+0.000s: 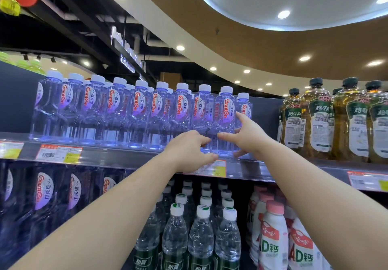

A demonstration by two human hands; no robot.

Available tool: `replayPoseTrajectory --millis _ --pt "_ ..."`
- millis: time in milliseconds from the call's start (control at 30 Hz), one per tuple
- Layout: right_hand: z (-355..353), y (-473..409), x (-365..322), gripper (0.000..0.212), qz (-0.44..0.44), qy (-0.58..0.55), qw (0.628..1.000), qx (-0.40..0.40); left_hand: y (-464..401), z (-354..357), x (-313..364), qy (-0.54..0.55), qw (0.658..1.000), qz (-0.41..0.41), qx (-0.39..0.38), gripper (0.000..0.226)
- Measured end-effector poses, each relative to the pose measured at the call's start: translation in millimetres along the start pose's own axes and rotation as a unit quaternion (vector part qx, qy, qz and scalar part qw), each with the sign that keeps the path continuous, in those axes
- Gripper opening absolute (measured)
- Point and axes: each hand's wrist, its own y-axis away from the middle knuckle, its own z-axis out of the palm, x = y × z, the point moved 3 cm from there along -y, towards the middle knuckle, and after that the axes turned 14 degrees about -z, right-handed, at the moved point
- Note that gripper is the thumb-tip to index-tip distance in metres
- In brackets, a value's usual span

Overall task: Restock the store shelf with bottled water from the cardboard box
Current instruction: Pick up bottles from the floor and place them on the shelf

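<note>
A row of clear water bottles point(117, 112) with white caps and red-lettered labels fills the upper shelf point(117, 157). Both my arms reach up to the right end of that row. My left hand point(189, 150) grips the lower part of one bottle point(202, 112). My right hand point(244, 135) wraps the base of the neighbouring bottle point(225, 114), its index finger pointing up along the side. One more water bottle point(244, 107) stands behind my right hand. The cardboard box is out of view.
Green-capped amber drink bottles point(315, 120) stand on the same shelf to the right, past a gap. Below are larger water bottles point(45, 194), small green-labelled water bottles point(201, 234) and pink-capped milk drinks point(273, 238). Price tags point(58, 154) line the shelf edge.
</note>
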Motion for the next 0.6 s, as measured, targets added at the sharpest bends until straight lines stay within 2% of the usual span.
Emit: replayPoseTrajectory --millis 233,300,367,400,467,533,600 --pt "-0.2 5.6 -10.9 0.098 -0.018 0.069 0.997 0.013 1.9 -1.0 -0.8 0.003 1.0 -0.006 -0.015 0.069" --pt "-3.1 14.3 -15.8 0.09 -0.066 0.142 0.984 0.087 7.1 -6.0 -5.6 0.052 0.997 -0.002 0.06 0.055" --pt "0.4 30.5 -27.7 0.068 -0.18 0.21 0.949 0.153 14.0 -16.0 -16.5 0.073 0.98 -0.021 0.185 0.039" --pt "7.0 38.8 -34.7 0.057 -0.238 0.233 0.932 0.145 16.5 -19.8 -23.1 0.065 0.971 -0.042 0.225 0.037" --pt "26.9 50.3 -44.0 0.044 -0.308 0.256 0.913 0.078 19.3 -21.6 -36.1 0.042 0.968 -0.085 0.234 0.04" --pt "46.2 53.3 -46.0 0.043 -0.31 0.271 0.911 0.012 20.8 -18.9 -44.2 0.036 0.972 -0.112 0.203 0.048" --pt "58.7 50.3 -43.9 0.048 -0.287 0.288 0.913 -0.018 22.2 -15.4 -46.6 0.031 0.975 -0.113 0.189 0.054"
